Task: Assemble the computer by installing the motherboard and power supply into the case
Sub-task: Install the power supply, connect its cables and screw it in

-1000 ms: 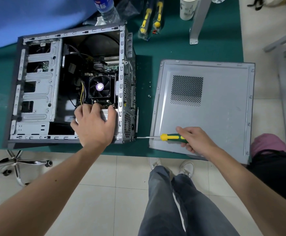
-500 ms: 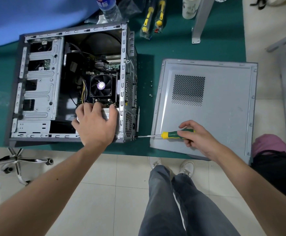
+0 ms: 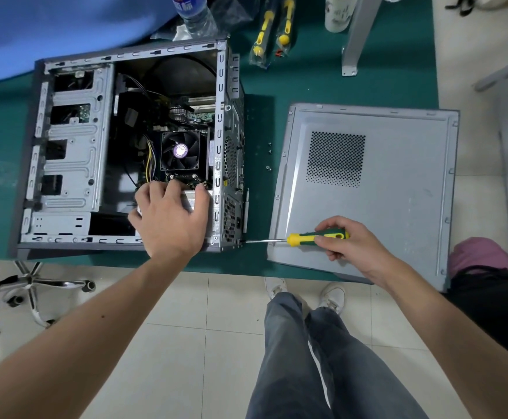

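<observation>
The open grey computer case [image 3: 65,152] lies on its side on the green table. Inside it sits the motherboard [image 3: 198,116] with a black CPU fan [image 3: 180,151]. My left hand [image 3: 168,219] lies on top of the silver power supply [image 3: 197,199] in the case's near right corner, fingers curled over its far edge. My right hand [image 3: 348,241] holds the green and yellow screwdriver [image 3: 304,238] by its handle. The shaft lies level and its tip touches the case's rear panel at the near corner.
The removed side panel [image 3: 398,182] lies flat to the right of the case, under my right hand. Several loose screws [image 3: 269,155] lie between case and panel. Two packaged screwdrivers [image 3: 272,31], a bottle [image 3: 190,10] and a cup [image 3: 337,13] stand at the back. A chair base [image 3: 35,282] is below the table's edge.
My right hand has shifted its hold along the screwdriver handle, fingers now further along it. The tip stays at the case's rear corner. My left hand stays on the power supply.
</observation>
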Action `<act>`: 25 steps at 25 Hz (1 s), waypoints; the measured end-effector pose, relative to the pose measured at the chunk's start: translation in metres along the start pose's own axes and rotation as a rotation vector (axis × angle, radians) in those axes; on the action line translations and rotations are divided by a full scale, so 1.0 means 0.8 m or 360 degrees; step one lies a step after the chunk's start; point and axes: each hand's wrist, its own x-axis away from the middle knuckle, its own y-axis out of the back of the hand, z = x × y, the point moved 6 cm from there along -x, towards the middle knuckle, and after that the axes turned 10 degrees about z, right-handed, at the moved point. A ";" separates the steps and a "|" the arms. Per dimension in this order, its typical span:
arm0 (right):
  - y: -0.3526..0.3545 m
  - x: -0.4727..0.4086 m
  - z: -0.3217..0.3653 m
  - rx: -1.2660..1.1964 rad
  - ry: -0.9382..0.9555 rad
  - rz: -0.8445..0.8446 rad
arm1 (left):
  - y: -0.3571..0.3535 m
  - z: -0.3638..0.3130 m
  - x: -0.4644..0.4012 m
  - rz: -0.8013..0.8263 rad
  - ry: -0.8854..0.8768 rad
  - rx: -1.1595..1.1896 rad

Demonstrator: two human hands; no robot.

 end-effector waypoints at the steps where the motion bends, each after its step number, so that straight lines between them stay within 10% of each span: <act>1: 0.001 -0.001 -0.002 0.0019 -0.0015 -0.0033 | 0.000 0.000 -0.001 -0.0002 0.0002 0.0002; 25: -0.003 0.003 -0.004 0.0097 -0.0105 -0.0253 | -0.001 0.002 -0.002 -0.0019 0.0001 0.0005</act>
